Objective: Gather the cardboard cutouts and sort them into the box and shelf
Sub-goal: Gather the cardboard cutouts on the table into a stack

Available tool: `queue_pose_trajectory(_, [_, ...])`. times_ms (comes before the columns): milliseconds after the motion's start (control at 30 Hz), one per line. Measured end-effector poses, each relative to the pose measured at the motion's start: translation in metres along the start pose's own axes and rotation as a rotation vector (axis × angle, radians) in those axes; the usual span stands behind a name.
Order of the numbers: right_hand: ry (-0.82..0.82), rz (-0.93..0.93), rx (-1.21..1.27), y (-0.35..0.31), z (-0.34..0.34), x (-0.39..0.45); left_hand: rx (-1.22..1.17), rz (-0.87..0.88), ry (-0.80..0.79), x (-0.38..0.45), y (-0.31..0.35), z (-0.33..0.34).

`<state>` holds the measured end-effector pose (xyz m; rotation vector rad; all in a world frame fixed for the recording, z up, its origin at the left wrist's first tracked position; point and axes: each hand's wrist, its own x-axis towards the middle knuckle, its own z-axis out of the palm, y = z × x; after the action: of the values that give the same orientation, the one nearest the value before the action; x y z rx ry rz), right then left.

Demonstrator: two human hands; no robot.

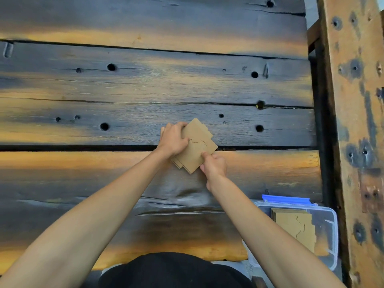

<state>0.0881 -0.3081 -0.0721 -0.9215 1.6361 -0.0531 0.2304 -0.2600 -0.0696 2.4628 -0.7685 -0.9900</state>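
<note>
Cardboard cutouts [196,145], a small stack of tan sheets with stepped edges and a curved cut line on the top face, sit over the dark gap between two planks near the middle of the table. We hold the stack from both sides. Our left hand [173,140] grips its left edge, fingers curled over the far corner and thumb on the top sheet. Our right hand [214,165] pinches the near right corner, thumb pressed on top. Lower sheets fan out a little at the near edge, so the stack is not yet square.

We judge the step in hand to be gathering: the loose sheets are being squared into one bundle before sorting.

At our lower right, off the table's near edge, stands a clear plastic box [330,223] with a blue lid clip [284,199] at its far side. More cutouts [295,223] of the same kind already lie inside it.

The charred plank table [145,84], full of bolt holes, spreads all around. A weathered wooden post [353,100] rises to the right; no shelf shows.

Next move, as we judge it: tap the edges flush, keep both grips firm so no sheet slides out, then carry the bundle down and right into the box.
</note>
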Motion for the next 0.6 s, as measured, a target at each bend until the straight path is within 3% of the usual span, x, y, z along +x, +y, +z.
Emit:
queue_pose_trajectory(167, [-0.058, 0.009, 0.045, 0.002, -0.004, 0.002, -0.235, -0.098, -0.050, -0.010, -0.007, -0.011])
queue_pose_trajectory(400, [-0.093, -0.118, 0.068, -0.002, -0.018, -0.005, -0.726, -0.208, -0.185, -0.040, -0.007, -0.016])
queue_pose_trajectory(600, [-0.126, -0.239, 0.038, -0.001, -0.032, -0.017, -0.945, -0.305, -0.241, -0.065, -0.002, -0.005])
